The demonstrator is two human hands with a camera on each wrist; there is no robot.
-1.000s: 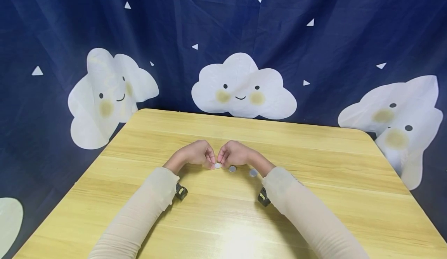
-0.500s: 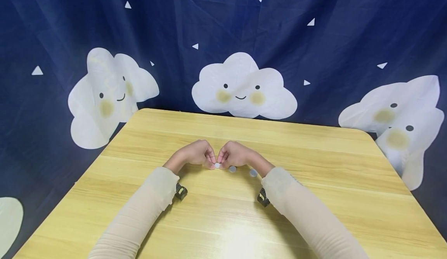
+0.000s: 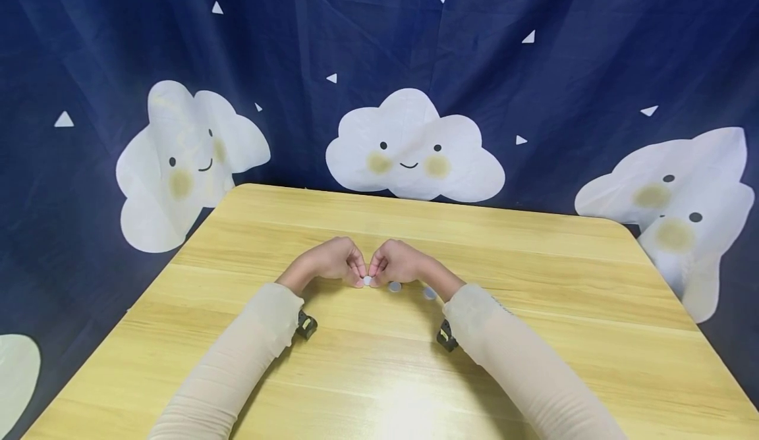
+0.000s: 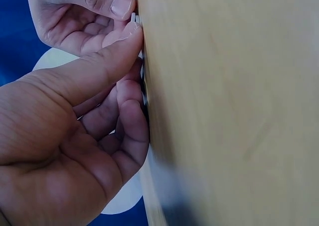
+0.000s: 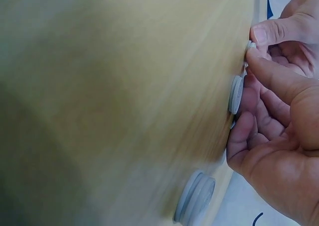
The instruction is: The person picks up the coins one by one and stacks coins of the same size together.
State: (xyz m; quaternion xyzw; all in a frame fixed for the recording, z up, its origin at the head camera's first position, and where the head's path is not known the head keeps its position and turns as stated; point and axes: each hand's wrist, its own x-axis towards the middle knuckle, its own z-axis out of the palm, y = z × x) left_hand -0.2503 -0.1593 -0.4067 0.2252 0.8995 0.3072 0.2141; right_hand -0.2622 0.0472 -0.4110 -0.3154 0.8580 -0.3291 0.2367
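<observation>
A small silver coin (image 3: 367,281) lies at the tabletop between my two hands. My left hand (image 3: 338,260) pinches it from the left, thumb at its near edge. From the right my right hand (image 3: 400,262) also pinches at it, its thumb tip on the other side. Only a pale edge of the coin (image 5: 251,44) shows between the two thumbs in the right wrist view. Just right of it, below the right hand, sits a low stack of coins (image 5: 236,95). Another low coin stack (image 5: 196,198) stands farther right, near the right wrist.
The wooden table (image 3: 367,374) has rounded far corners, and its back edge meets a dark blue curtain (image 3: 284,45) printed with clouds. A black wrist camera (image 3: 306,325) hangs under the left sleeve, another black camera (image 3: 447,336) under the right.
The right thumb has closed in from the right onto the coin's edge, and the coin has shifted very slightly left. The two other stacks have stayed in place.
</observation>
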